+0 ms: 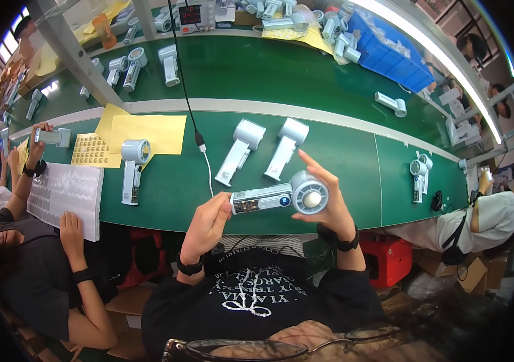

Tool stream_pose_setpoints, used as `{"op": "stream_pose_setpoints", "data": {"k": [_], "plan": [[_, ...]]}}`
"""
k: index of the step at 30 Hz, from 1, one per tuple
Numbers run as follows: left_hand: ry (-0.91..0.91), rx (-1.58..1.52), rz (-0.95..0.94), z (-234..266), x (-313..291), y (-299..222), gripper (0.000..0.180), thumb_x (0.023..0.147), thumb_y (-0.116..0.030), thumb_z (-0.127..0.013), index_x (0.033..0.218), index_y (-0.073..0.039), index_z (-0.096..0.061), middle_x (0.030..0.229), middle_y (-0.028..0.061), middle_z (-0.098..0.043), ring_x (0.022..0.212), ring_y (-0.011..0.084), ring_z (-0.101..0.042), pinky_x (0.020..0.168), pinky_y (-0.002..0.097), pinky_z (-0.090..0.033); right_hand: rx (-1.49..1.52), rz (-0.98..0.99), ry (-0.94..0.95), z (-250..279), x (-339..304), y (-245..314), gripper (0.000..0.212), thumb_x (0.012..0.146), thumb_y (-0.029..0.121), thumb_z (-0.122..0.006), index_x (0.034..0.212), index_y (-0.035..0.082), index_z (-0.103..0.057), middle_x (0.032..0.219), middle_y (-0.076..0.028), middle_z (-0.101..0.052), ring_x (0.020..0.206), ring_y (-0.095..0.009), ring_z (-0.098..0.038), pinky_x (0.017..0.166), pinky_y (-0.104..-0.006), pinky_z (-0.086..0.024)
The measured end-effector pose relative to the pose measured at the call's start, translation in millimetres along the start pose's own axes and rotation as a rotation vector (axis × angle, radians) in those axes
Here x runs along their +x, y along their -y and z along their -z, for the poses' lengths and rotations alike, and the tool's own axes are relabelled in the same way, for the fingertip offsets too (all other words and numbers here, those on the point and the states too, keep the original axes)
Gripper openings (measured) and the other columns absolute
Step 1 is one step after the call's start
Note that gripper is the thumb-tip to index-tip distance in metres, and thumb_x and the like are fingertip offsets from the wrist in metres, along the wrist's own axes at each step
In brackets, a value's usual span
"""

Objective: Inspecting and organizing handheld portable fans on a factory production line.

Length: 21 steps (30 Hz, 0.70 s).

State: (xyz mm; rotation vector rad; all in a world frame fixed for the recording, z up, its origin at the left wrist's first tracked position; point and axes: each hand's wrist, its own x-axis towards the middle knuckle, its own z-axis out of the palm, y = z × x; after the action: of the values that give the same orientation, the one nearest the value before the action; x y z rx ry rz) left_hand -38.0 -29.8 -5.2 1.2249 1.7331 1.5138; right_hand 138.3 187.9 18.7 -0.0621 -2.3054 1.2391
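Note:
A pale blue-grey handheld fan lies level across the front of me, its round head to the right and a small lit display on the handle. My left hand grips the handle's end, thumb on top. My right hand is around the fan's head, thumb beneath it and index finger stretched up. Just beyond, two similar fans rest on the green bench. A white cable on a black lead hangs close to my left hand.
Another fan lies by yellow sheets to the left. A person at left holds a fan over a white sheet pad. Fans lie at right, near another person. A blue bin stands at the back right.

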Motion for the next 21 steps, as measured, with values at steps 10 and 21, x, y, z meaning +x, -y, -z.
{"op": "stream_pose_setpoints", "data": {"k": [10, 21], "plan": [[-0.009, -0.043, -0.038, -10, 0, -3, 0.035, 0.104, -0.021, -0.038, 0.1, 0.007, -0.058, 0.078, 0.0058, -0.054, 0.066, 0.0118, -0.047, 0.061, 0.0242, -0.039, -0.076, 0.401, -0.21, -11, 0, -13, 0.098, 0.061, 0.033, -0.091, 0.137, 0.013, -0.032, 0.126, -0.026, -0.054, 0.116, -0.039, -0.056, 0.106, -0.0643, -0.028], [-0.353, -0.152, 0.028, 18, -6, 10, 0.029, 0.102, -0.014, -0.041, 0.095, 0.006, -0.06, 0.089, 0.0123, -0.063, 0.074, 0.0206, -0.06, 0.071, 0.0292, -0.048, 0.579, 0.352, -0.822, 33, -17, 33, 0.089, 0.077, 0.049, -0.075, 0.137, 0.004, -0.028, 0.097, -0.014, -0.055, 0.077, -0.022, -0.057, 0.066, -0.0375, -0.049]]}}
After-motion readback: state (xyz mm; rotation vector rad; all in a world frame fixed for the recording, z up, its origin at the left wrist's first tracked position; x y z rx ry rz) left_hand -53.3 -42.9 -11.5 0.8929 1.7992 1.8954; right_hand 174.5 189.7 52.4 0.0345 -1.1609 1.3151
